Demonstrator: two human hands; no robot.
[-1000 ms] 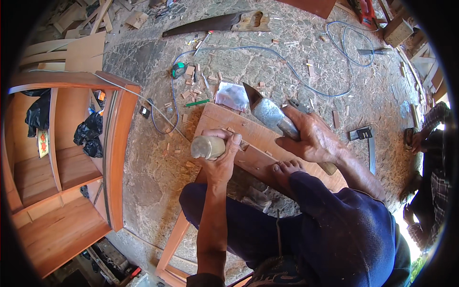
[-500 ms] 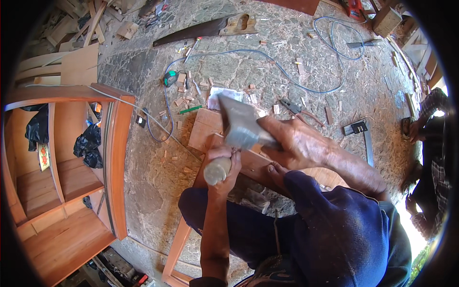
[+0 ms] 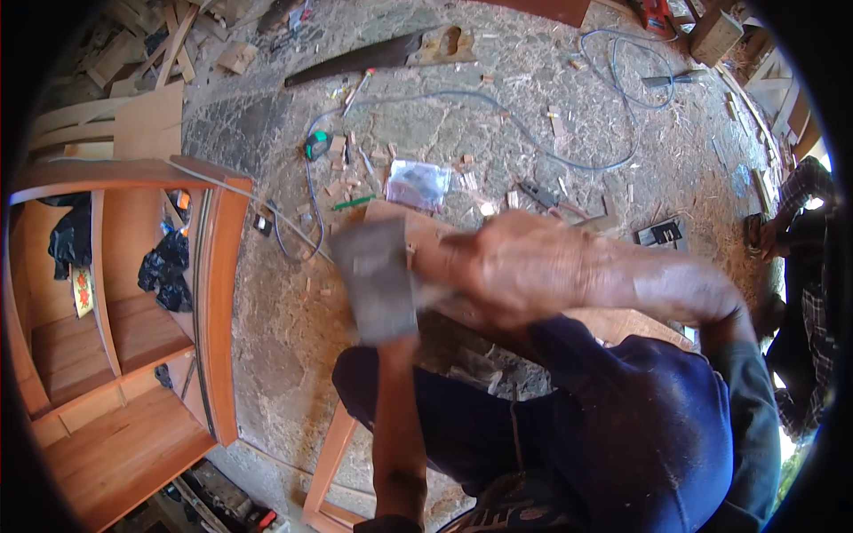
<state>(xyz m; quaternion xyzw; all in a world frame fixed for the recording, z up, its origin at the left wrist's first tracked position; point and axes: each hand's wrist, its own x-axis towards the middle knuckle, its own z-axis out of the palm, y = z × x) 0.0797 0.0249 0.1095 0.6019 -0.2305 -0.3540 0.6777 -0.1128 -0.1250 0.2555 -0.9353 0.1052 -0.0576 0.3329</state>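
My right hand [image 3: 511, 271], blurred by motion, is closed around the handle of a hatchet. The hatchet's broad grey metal head [image 3: 378, 284] is raised toward me and covers my left hand. Of the left arm only the forearm [image 3: 400, 426] shows, reaching up from the lower edge; its fingers are out of sight. Half a second ago they gripped a thick round pale handle, now also covered. Beneath both hands lies a reddish wooden board [image 3: 426, 229], partly seen. Its pale far section [image 3: 626, 326] emerges beside my blue-clad knee [image 3: 631, 417].
A wooden cabinet [image 3: 222, 311] stands at left. On the rough floor lie a handsaw [image 3: 373, 55], green tape measure [image 3: 315, 145], pliers [image 3: 540, 194], a square [image 3: 665, 234], blue cable [image 3: 533, 133] and wood scraps. Another person [image 3: 804, 266] is at the right edge.
The hatchet head has swung left and nearer to me, now covering my left hand and the pale handle. My right hand moved left with it. My left forearm has barely moved.
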